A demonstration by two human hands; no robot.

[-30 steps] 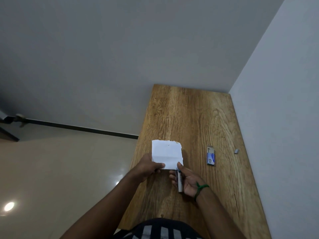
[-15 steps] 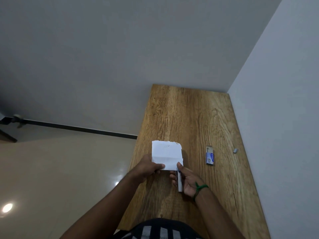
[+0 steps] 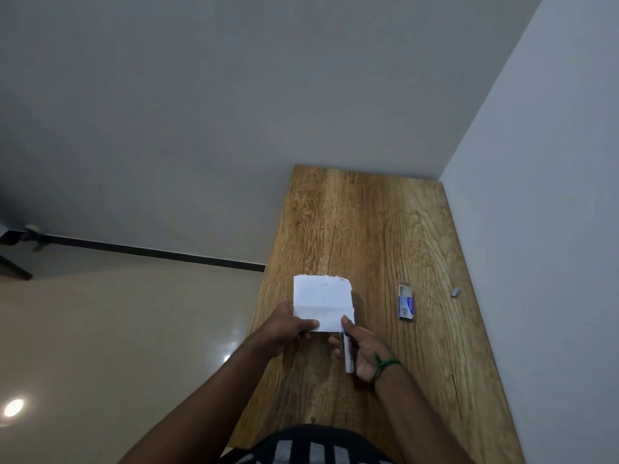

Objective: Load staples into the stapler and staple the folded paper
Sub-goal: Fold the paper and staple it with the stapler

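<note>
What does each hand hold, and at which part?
The left hand pinches the folded paper at its near left corner. The right hand grips the stapler along its body, at the paper's near right corner.

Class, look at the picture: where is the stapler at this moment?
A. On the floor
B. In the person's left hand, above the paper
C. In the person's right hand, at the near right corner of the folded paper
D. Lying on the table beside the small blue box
C: the right hand grips the stapler at the near right corner of the folded paper, while the left hand holds the paper's near left edge.
</note>
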